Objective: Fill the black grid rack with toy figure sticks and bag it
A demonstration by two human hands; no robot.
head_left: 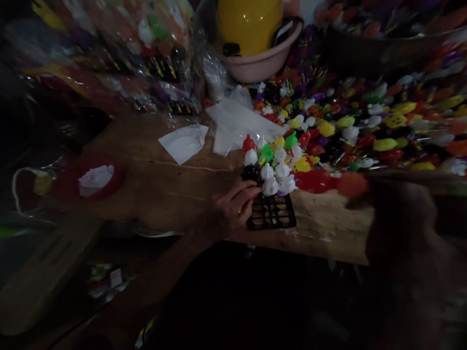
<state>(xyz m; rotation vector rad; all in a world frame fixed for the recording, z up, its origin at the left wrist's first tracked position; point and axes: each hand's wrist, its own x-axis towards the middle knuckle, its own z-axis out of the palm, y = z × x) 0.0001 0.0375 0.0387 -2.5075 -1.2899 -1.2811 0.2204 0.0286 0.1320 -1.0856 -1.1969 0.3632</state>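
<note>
Presently, I observe the left hand (235, 204), fingers bent at the left side of a black grid tray (271, 214); whether they pinch anything, I cannot tell. The right hand (399, 209), blurred, is at an orange piece (350, 185), grip likewise unverified. Small coloured figures (268, 171) crowd the tray's far part, near the wooden table's (175, 187) front edge. Beyond lies a mixed pile (350, 134).

Dim overall, nearly black toward six o'clock; small glare spots dot the rounded yellow object (250, 29) at twelve. The right hand (401, 209), at three, is shadowed and blurred; outer edges smear.
</note>
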